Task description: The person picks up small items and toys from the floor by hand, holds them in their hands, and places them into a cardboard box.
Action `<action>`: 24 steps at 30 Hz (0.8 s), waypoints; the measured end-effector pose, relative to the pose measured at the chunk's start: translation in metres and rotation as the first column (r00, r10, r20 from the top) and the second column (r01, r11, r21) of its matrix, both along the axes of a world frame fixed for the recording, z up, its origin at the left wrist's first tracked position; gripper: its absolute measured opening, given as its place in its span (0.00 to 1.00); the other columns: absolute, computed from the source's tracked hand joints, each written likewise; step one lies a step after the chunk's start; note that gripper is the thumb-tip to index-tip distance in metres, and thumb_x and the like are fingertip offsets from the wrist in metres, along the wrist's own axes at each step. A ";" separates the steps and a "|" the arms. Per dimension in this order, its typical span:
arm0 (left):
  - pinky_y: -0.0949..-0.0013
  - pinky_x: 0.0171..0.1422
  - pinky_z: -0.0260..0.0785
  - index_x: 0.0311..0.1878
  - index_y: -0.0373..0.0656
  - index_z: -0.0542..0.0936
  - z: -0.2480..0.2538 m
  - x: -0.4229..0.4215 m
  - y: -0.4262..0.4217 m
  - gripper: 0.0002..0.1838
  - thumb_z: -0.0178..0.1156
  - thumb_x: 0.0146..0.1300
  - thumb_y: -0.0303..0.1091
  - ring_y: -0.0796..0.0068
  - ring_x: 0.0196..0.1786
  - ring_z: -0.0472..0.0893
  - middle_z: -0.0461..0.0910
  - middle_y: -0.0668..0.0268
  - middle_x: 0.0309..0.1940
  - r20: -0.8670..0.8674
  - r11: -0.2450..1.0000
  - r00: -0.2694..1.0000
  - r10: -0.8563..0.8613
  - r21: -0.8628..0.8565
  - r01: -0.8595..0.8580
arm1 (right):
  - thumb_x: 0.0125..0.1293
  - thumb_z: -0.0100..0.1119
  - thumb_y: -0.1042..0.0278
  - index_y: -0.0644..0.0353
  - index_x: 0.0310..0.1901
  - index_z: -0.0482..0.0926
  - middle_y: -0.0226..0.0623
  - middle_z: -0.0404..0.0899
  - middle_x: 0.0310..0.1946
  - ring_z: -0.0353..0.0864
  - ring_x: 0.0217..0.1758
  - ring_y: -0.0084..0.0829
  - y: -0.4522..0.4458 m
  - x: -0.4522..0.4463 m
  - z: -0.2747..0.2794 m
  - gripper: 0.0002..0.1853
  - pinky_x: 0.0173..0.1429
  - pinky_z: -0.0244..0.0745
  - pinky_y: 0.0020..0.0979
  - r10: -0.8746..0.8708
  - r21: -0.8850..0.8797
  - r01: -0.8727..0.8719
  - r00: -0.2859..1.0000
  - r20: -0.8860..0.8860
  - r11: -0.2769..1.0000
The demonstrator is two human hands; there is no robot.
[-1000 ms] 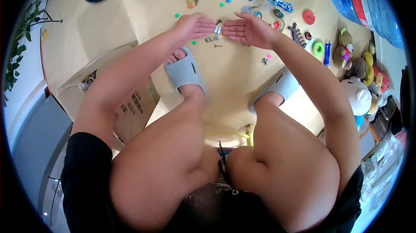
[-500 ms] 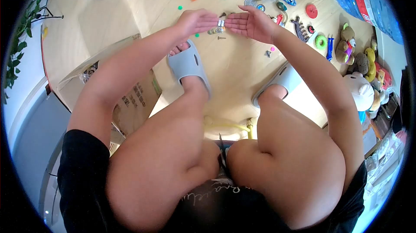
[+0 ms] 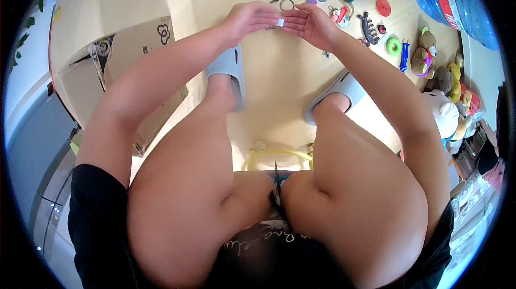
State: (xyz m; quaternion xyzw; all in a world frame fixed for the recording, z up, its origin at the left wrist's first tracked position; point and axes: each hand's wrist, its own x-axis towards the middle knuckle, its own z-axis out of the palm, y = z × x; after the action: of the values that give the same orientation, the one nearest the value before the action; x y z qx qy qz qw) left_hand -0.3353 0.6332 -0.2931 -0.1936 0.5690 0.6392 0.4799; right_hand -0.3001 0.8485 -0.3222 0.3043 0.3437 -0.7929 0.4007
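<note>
My left hand (image 3: 251, 21) reaches in from the left, its fingers stretched out flat toward the right. Facing it, my right hand (image 3: 313, 24) has its palm turned toward me, fingers straight and pointing left. Between the fingertips of both hands sits a small white piece (image 3: 280, 22); whether it is pinched there or merely touched I cannot tell. Just beyond the fingertips lie a metal ring (image 3: 287, 4) and a small dark piece (image 3: 274, 0). A purple piece (image 3: 312, 0) is partly hidden behind my right fingers.
Small toys and trinkets cover the floor at the upper right, among them a red disc (image 3: 383, 7), a brown comb-like piece (image 3: 368, 28) and a green ring (image 3: 394, 47). Plush toys (image 3: 425, 52) line the right side. A cardboard box (image 3: 142, 47) stands left, near my grey slippers (image 3: 334, 95).
Relative to the floor, my left hand and the white piece have shifted right. The metal ring has come into sight. The box shows a different face, and my left foot has moved left.
</note>
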 end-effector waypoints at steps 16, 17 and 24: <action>0.63 0.70 0.66 0.61 0.33 0.74 -0.007 0.062 -0.010 0.26 0.46 0.71 0.45 0.63 0.61 0.77 0.78 0.58 0.58 0.080 0.980 0.979 0.186 0.062 -0.191 | 0.74 0.40 0.51 0.79 0.60 0.69 0.55 0.77 0.56 0.78 0.61 0.42 -0.007 0.040 0.026 0.31 0.69 0.71 0.39 0.120 -0.073 -0.119 0.993 0.012 0.990; 0.62 0.70 0.66 0.61 0.33 0.74 -0.005 0.066 -0.008 0.26 0.47 0.71 0.46 0.63 0.61 0.77 0.78 0.59 0.58 0.090 0.979 0.977 0.191 0.061 -0.197 | 0.74 0.40 0.51 0.79 0.60 0.69 0.55 0.77 0.56 0.78 0.61 0.42 -0.008 0.044 0.027 0.31 0.69 0.71 0.39 0.119 -0.067 -0.118 0.993 0.013 0.991; 0.60 0.71 0.67 0.61 0.31 0.73 -0.003 0.070 -0.008 0.28 0.47 0.71 0.48 0.61 0.63 0.76 0.76 0.54 0.59 0.108 0.975 0.980 0.166 0.130 -0.179 | 0.75 0.40 0.53 0.77 0.60 0.70 0.54 0.77 0.56 0.78 0.61 0.43 -0.011 0.078 0.024 0.29 0.69 0.71 0.39 0.071 -0.017 -0.070 0.997 0.015 0.997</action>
State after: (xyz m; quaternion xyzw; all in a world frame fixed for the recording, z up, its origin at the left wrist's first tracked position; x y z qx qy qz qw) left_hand -0.2655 0.6250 -0.2958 -0.2391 0.4804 0.7063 0.4618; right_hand -0.2220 0.8379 -0.2986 0.2951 0.3446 -0.7786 0.4335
